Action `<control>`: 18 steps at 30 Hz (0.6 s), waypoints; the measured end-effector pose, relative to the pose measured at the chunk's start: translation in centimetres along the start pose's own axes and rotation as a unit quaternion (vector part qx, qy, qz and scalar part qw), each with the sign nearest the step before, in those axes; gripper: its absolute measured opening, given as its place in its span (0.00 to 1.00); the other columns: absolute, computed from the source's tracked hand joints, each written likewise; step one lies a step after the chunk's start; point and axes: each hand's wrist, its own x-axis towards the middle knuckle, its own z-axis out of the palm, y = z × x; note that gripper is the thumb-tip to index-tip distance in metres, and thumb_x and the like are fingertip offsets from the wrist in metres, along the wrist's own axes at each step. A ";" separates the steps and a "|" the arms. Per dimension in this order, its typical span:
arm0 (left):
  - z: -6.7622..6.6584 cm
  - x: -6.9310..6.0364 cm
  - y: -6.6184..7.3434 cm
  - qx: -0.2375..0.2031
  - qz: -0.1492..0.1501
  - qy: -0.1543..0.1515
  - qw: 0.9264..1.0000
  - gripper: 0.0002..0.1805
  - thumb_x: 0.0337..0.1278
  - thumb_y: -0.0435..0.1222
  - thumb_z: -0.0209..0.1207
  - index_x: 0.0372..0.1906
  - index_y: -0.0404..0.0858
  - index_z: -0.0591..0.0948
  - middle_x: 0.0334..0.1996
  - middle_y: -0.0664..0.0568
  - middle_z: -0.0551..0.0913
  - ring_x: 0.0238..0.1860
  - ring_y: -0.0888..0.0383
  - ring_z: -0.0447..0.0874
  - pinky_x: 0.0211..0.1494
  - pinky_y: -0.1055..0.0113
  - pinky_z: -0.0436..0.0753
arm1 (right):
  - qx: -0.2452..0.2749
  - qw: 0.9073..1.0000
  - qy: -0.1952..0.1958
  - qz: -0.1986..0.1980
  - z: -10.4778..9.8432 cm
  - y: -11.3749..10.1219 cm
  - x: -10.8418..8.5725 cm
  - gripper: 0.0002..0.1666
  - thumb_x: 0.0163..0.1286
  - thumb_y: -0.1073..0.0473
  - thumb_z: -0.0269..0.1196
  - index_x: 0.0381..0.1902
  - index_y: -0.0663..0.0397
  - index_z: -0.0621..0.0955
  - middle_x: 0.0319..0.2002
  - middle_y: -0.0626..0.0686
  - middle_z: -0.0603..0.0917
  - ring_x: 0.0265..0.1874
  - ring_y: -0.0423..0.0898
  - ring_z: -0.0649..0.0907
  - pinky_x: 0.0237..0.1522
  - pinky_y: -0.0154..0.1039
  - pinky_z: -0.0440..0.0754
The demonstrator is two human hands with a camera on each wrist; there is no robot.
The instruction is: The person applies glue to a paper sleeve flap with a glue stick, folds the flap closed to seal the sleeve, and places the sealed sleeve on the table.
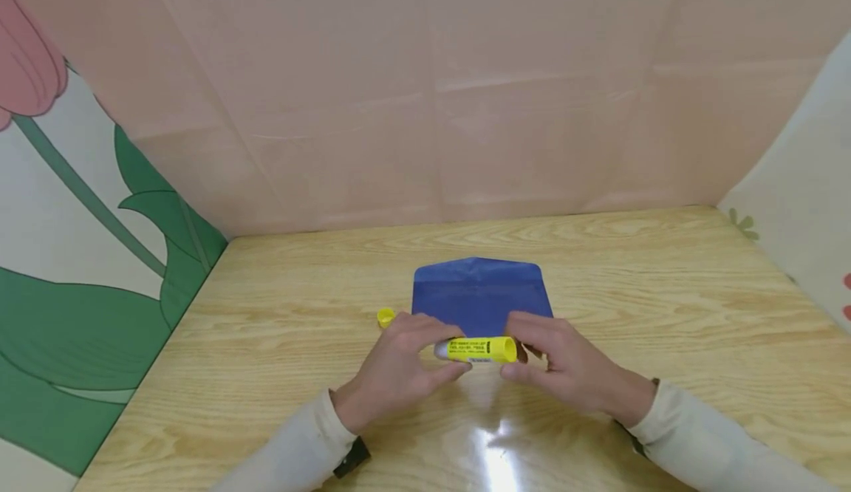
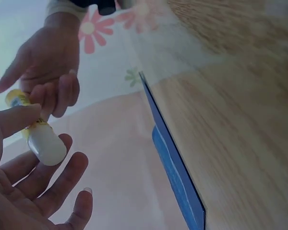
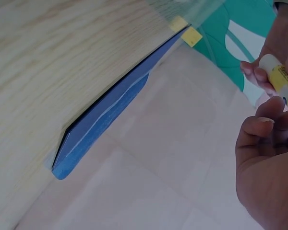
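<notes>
A yellow glue stick (image 1: 480, 349) with a pale end lies level between the hands in the head view. My left hand (image 1: 412, 352) pinches it between thumb and fingers near the pale end; the left wrist view shows the thumb across the stick (image 2: 47, 143). My right hand (image 1: 572, 363) is at its yellow end, thumb and fingers apart; contact there cannot be told. Beyond the hands a blue envelope (image 1: 480, 300) lies with its flap at the far side. The yellow cap (image 1: 385, 318) stands on the table, left of the envelope and behind my left hand.
The wood-grain table (image 1: 299, 285) ends at a pink sheet (image 1: 425, 108) at the back. A flower-patterned sheet (image 1: 86, 255) borders the left side and a pale sheet (image 1: 804, 204) the right. Light reflects off the table's front part.
</notes>
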 end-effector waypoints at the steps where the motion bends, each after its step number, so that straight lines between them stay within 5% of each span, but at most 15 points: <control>1: 0.0 0.0 0.0 0.000 0.001 -0.002 1.000 0.17 0.46 0.43 0.75 0.43 0.45 0.88 0.37 0.60 0.90 0.40 0.66 0.84 0.48 0.70 0.77 | -0.004 1.000 0.000 -0.009 0.0 0.0 0.0 0.13 0.68 0.49 0.66 0.31 0.38 0.72 0.26 0.39 0.69 0.26 0.28 0.66 0.25 0.23 0.67; 13: 0.8 -0.3 1.0 -0.015 0.025 -0.054 0.998 0.15 0.53 0.44 0.72 0.46 0.47 0.87 0.39 0.62 0.89 0.42 0.68 0.83 0.52 0.69 0.72 | -0.005 0.999 -0.034 0.020 0.5 -0.5 -0.1 0.14 0.62 0.49 0.72 0.35 0.35 0.75 0.29 0.32 0.71 0.24 0.26 0.68 0.23 0.22 0.70; 18: 1.2 -0.5 1.0 0.000 0.037 -0.068 0.997 0.16 0.58 0.48 0.68 0.49 0.47 0.87 0.43 0.62 0.89 0.44 0.69 0.84 0.53 0.69 0.71 | -0.014 0.999 -0.030 -0.001 0.7 -0.6 0.0 0.13 0.63 0.49 0.71 0.34 0.34 0.74 0.28 0.32 0.70 0.23 0.25 0.67 0.22 0.18 0.66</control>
